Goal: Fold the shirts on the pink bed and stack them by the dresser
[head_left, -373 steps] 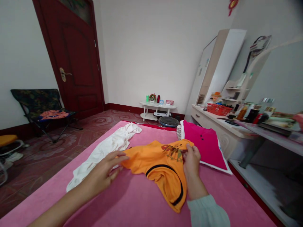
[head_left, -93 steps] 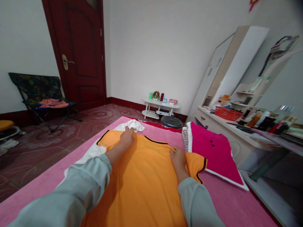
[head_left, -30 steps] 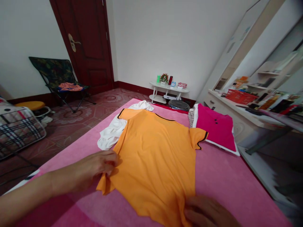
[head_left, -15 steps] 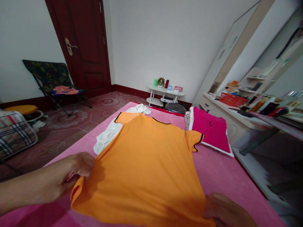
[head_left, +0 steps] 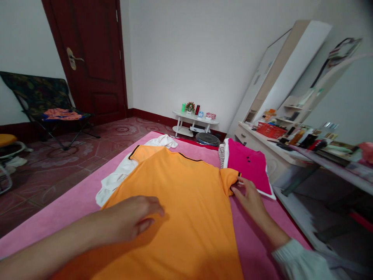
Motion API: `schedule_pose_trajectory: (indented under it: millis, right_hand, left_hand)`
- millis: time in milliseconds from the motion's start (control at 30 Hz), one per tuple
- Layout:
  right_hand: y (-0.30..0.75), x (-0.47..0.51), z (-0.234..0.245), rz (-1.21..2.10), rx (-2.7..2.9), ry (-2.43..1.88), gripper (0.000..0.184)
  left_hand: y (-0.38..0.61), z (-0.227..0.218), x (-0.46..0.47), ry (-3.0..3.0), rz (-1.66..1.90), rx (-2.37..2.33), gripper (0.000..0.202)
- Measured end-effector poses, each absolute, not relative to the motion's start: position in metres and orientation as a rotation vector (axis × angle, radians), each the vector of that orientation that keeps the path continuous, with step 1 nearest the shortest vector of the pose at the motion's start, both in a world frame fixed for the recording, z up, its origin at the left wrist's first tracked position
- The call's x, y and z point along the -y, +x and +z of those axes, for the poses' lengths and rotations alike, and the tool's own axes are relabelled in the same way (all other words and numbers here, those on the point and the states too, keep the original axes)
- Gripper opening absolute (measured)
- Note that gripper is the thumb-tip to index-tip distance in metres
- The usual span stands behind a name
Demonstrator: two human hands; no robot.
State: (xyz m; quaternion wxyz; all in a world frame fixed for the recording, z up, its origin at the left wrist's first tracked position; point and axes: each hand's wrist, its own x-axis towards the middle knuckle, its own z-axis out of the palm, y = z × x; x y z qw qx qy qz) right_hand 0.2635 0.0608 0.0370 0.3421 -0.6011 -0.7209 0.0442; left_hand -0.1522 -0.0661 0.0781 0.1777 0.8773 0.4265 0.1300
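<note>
An orange T-shirt (head_left: 186, 202) with dark trim on its collar and cuffs lies spread on the pink bed cover (head_left: 256, 233). My left hand (head_left: 136, 214) hovers over the shirt's left middle part, thumb and fingers apart, with nothing in it. At the right sleeve, my right hand (head_left: 247, 192) has its thumb and fingertips on the two ends of the dark-edged cuff. White cloth (head_left: 112, 181) shows from under the shirt's left side. Beyond the right sleeve rests a stack of folded clothes, topped by a magenta shirt (head_left: 247, 161).
A dressing table (head_left: 259, 142) with a red basket (head_left: 271, 130) and bottles stands along the right side. A low white stand (head_left: 192, 118) is at the far wall. On the left are a camouflage folding chair (head_left: 37, 97) and a dark red door (head_left: 87, 58).
Both hands have left the shirt's lower edge. My left hand moved inward over the shirt; my right hand moved forward to the right sleeve's cuff. The view shifted slightly right.
</note>
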Motion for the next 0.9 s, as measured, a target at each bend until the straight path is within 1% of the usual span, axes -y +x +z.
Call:
schedule_pose_trajectory:
  millis: [67, 133, 200, 267, 333, 433, 533, 633, 700, 800, 867, 900]
  right_hand:
    - [0.257, -0.090, 0.035, -0.202, 1.850, -1.651, 0.052]
    - [0.248, -0.106, 0.038, -0.387, 1.845, -1.759, 0.055]
    - [0.241, -0.114, 0.043, -0.440, 1.881, -1.849, 0.053]
    - [0.242, -0.118, 0.049, -0.403, 1.975, -1.866, 0.042]
    - [0.252, -0.120, 0.056, -0.370, 2.030, -1.844, 0.031]
    - [0.272, -0.121, 0.065, -0.449, 1.954, -1.919, 0.027]
    - [0.277, -0.117, 0.072, -0.694, 1.940, -2.017, 0.028]
    - [0.246, -0.112, 0.076, -0.918, 2.003, -1.856, 0.032]
    - [0.209, -0.111, 0.073, -0.847, 2.122, -1.658, 0.035]
    - [0.153, -0.115, 0.053, -0.439, 2.353, -1.461, 0.042]
    - [0.128, -0.120, 0.031, -0.148, 2.414, -1.530, 0.051]
    - [0.120, -0.123, 0.020, -0.053, 2.412, -1.613, 0.055]
  left_hand:
    - [-0.119, 0.076, 0.044, 2.499, 0.309, -1.153, 0.042]
    - [-0.095, 0.062, 0.026, 2.514, 0.283, -1.185, 0.051]
    - [-0.083, 0.043, 0.013, 2.517, 0.271, -1.246, 0.062]
    - [-0.077, 0.026, 0.007, 2.532, 0.280, -1.289, 0.066]
    - [-0.076, 0.015, 0.006, 2.564, 0.300, -1.301, 0.064]
    - [-0.077, 0.011, 0.009, 2.581, 0.335, -1.298, 0.060]
    - [-0.077, 0.013, 0.010, 2.581, 0.346, -1.279, 0.059]
    - [-0.076, 0.015, 0.009, 2.576, 0.358, -1.270, 0.059]
    - [-0.077, 0.016, 0.009, 2.565, 0.367, -1.267, 0.059]
    - [-0.078, 0.017, 0.009, 2.521, 0.399, -1.257, 0.059]
    - [-0.079, 0.017, 0.009, 2.469, 0.436, -1.243, 0.060]
    - [-0.080, 0.017, 0.009, 2.437, 0.461, -1.233, 0.061]
